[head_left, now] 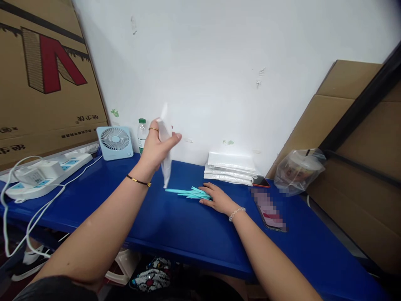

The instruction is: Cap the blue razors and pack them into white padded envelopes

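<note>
My left hand [158,144] is raised above the desk, closed on a thin white bag [166,167]. The bag hangs upright and nearly edge-on, slightly blurred, its lower end close to the desk. Beneath it to the right lies a loose bundle of thin turquoise straw-like sticks [188,193]. My right hand [219,198] rests low on the desk, thumb and fingers around the right end of the bundle, which its palm partly hides. A stack of folded white bags [231,167] lies against the wall behind my right hand.
On the blue desk [188,230], a light-blue fan [115,143], a green-capped bottle [142,136] and a corded power strip [46,177] stand left. Right are a phone [268,209], another dark phone [261,181] and a bagged drink cup [297,169]. Large cardboard [46,71] flanks the left.
</note>
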A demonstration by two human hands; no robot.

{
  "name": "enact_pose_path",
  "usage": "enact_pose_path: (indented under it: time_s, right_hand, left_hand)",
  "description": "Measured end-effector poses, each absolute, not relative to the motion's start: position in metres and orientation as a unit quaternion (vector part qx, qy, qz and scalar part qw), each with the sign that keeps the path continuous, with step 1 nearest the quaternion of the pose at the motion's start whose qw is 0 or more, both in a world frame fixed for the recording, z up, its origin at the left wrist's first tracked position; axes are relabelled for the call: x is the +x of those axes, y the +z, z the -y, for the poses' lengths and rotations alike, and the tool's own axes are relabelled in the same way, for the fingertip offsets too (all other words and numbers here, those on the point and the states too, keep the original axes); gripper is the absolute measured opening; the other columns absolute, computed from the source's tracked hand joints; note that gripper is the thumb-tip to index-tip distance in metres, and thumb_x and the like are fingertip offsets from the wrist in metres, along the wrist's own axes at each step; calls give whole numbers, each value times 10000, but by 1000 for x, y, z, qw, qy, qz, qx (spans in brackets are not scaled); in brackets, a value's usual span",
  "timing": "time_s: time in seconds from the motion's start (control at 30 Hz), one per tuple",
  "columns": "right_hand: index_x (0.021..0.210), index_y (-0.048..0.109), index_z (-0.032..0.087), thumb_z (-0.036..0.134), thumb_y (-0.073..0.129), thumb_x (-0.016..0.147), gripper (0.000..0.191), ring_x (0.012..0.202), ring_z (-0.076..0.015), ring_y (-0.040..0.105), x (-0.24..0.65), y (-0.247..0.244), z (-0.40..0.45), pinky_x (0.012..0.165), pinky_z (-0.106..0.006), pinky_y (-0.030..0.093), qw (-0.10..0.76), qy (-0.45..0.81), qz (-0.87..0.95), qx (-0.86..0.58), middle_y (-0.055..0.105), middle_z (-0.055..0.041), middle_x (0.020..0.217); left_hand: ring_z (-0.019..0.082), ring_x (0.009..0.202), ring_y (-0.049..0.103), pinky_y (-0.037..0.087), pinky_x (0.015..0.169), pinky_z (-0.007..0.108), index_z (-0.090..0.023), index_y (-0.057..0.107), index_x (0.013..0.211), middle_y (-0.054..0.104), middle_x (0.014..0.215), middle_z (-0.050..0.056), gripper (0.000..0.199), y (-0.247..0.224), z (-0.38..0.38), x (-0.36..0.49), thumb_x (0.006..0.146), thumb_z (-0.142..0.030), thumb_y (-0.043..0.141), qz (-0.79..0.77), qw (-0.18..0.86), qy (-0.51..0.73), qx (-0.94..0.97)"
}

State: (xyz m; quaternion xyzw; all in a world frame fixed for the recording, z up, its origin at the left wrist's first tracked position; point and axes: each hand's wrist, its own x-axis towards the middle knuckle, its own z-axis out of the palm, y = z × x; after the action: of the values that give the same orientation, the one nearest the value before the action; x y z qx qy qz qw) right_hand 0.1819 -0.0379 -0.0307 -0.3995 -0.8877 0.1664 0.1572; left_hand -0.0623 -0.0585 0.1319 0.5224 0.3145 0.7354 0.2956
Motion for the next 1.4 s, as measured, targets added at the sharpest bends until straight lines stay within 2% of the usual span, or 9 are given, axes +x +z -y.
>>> enact_pose_path:
  time_s: [0.33, 0.47, 0.53, 0.6, 0.73, 0.87, 1.03, 1.23, 1.4]
  right_hand:
    - [1382, 376, 323, 597, 496, 815, 641, 1397, -304, 107, 190, -17, 44, 1106, -492, 191, 101, 261, 883, -376, 214, -49, 1515]
    - [1382, 373, 337, 607, 633, 698, 780, 1392, -334, 106, 190, -12, 49, 1102, -509, 185, 88, 287, 880, -369, 197, -47, 1519]
    - [1371, 396, 322, 596, 650, 688, 778, 1377, -328, 182, 191, -9, 49, 1095, -497, 213, 101, 280, 882, -366, 271, -58, 1493]
    - [1316, 478, 291, 553, 588, 773, 613, 1309, -291, 341, 195, -6, 46, 1064, -455, 292, 155, 253, 878, -376, 411, -72, 1410]
    - [1099, 639, 227, 368, 478, 888, 300, 1011, -213, 570, 210, -4, 33, 901, -365, 442, 268, 182, 846, -424, 610, -82, 1112]
    - [977, 686, 215, 261, 502, 858, 224, 837, -181, 590, 223, -13, 20, 772, -319, 470, 255, 181, 834, -454, 628, -62, 943]
    - [940, 699, 219, 325, 600, 797, 204, 725, -146, 568, 220, -22, 17, 659, -267, 460, 240, 231, 829, -450, 595, -43, 876]
    - [792, 680, 190, 393, 652, 743, 210, 654, -113, 510, 210, -21, 20, 570, -223, 413, 229, 300, 824, -423, 576, -18, 832]
    - [754, 647, 161, 424, 620, 757, 265, 565, -104, 469, 219, -24, 11, 523, -217, 371, 253, 367, 777, -445, 553, 15, 634]
  left_hand:
    - [305, 1021, 550, 350, 949, 389, -221, 588, 1109, 617, 1039, 88, 698, 36, 19, -107, 458, -351, 802, -572, 109, 403, 706]
    - [371, 1167, 466, 268, 1006, 472, -245, 584, 1111, 586, 1161, 139, 792, 8, 18, -118, 371, -408, 814, -609, 141, 255, 737]
    - [361, 1201, 444, 281, 1006, 444, -233, 601, 1086, 582, 1190, 148, 808, 4, 20, -119, 333, -419, 828, -585, 187, 287, 735]
    - [312, 1151, 500, 351, 954, 365, -228, 631, 1037, 607, 1161, 125, 708, 4, 21, -112, 389, -445, 816, -548, 220, 350, 727]
    - [208, 838, 605, 440, 718, 248, -246, 686, 935, 664, 952, 61, 406, 9, 19, -79, 597, -469, 709, -464, 280, 317, 778]
    - [173, 700, 579, 410, 596, 229, -225, 704, 859, 655, 838, 43, 316, 8, 11, -39, 600, -406, 692, -420, 277, 184, 844]
    - [145, 620, 566, 383, 523, 215, -200, 679, 766, 654, 703, 17, 173, 2, 7, -18, 682, -323, 591, -393, 312, 74, 862]
    - [141, 622, 545, 385, 539, 226, -179, 656, 783, 643, 736, 23, 195, -8, 9, -21, 727, -313, 527, -395, 306, 128, 857]
    - [172, 688, 561, 376, 631, 271, -204, 637, 735, 649, 792, 36, 140, -6, 3, -19, 772, -264, 515, -418, 223, 193, 859]
